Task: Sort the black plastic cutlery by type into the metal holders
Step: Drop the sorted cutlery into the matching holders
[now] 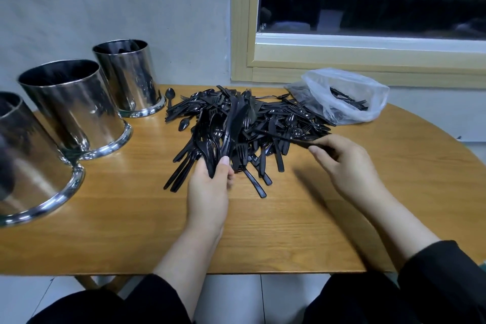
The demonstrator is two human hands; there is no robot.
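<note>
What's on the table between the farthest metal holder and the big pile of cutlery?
In the head view, a single loose spoon lies on the table between the farthest metal holder and the cutlery pile, close to the holder's base.

The setting appears to be a back room or service area of a food establishment; the exact type cannot be confirmed. Indicators: three large polished metal holders (pixel 76 105) stand in a row on a wooden table (pixel 289 231), beside a bulk pile of black plastic cutlery (pixel 244 123) and a clear plastic bag (pixel 347 95) containing more. The wall (pixel 118 2) is plain grey plaster, the floor is pale tile (pixel 231 294), and a wood-framed window (pixel 368 8) shows darkness outside.
</note>
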